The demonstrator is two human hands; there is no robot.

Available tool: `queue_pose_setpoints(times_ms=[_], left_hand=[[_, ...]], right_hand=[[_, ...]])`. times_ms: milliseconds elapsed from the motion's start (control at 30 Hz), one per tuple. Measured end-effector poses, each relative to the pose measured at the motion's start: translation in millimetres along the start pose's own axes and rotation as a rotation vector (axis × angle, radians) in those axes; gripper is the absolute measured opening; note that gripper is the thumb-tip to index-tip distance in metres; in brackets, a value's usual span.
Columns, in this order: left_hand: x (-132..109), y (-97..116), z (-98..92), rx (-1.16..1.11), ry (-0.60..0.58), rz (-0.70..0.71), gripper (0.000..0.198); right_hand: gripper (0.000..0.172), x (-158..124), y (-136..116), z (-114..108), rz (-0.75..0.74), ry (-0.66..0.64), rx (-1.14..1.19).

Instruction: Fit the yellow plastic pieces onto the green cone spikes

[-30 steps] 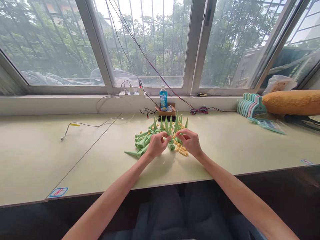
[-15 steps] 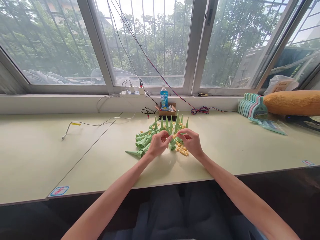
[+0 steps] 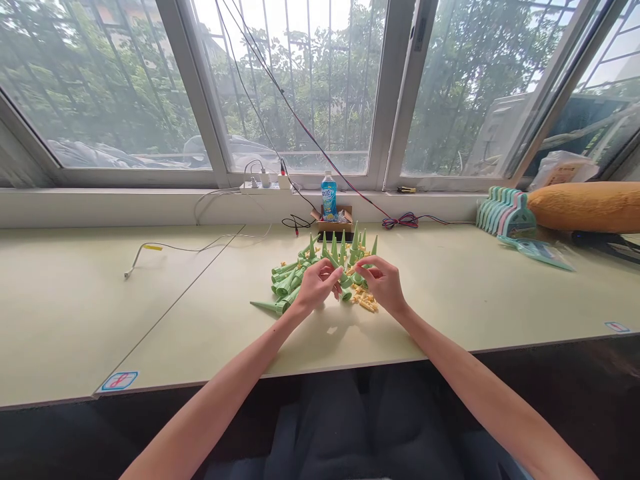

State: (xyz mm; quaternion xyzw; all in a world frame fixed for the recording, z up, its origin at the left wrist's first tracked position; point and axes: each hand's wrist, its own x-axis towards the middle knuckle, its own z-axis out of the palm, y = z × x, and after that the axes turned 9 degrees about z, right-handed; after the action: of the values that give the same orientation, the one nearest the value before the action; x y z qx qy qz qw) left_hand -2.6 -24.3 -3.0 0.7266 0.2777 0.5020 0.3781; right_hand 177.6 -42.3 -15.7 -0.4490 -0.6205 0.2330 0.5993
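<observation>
My left hand (image 3: 316,285) is closed around a green watering spike (image 3: 345,281), its pointed end tilting up and left past my fingers. Close to its right, my right hand (image 3: 384,281) pinches a small yellow valve piece (image 3: 351,271) against or just beside the spike; fingers partly cover where they meet. Behind my hands stand several upright green spikes (image 3: 355,240), some with yellow pieces on them. More green spikes (image 3: 284,283) lie in a heap left of my left hand. A pile of loose yellow valve pieces (image 3: 367,301) rests below my right hand.
At the back, a blue bottle (image 3: 329,197) stands by a small cardboard box (image 3: 345,225). Cables (image 3: 400,220) and a power strip (image 3: 265,187) run along the sill. Pastel plastic items (image 3: 505,212) and an orange-brown cushion (image 3: 585,207) sit at right. A thin cable (image 3: 173,247) crosses the left table.
My left hand has turned the green spike, so its pointed end now shows up and left above the fingers. The right hand stays almost in place with the yellow piece.
</observation>
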Motion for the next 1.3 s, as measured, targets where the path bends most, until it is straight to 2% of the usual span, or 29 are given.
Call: queue_pose_setpoints(times_ms=[333,700,1033,1300], left_hand=[[-0.6,3.9,0.6,0.127,0.056,0.076,0.033],[-0.4,-4.9,-2.1,0.342,0.049,0.211,0.022],[-1.6,-3.1,-1.0,0.412,0.024,0.245,0.016],[-2.2,-7.7,-2.6,0.429,0.017,0.383,0.014]], right_hand=[[0.025,0.8,2.6,0.1,0.012,-0.051,0.007],[0.021,3.0,10.2,0.8,-0.128,-0.116,-0.169],[0.017,2.8,18.5,5.7,-0.082,-0.134,-0.195],[0.027,1.4,11.9,4.0,-0.042,-0.183,-0.278]])
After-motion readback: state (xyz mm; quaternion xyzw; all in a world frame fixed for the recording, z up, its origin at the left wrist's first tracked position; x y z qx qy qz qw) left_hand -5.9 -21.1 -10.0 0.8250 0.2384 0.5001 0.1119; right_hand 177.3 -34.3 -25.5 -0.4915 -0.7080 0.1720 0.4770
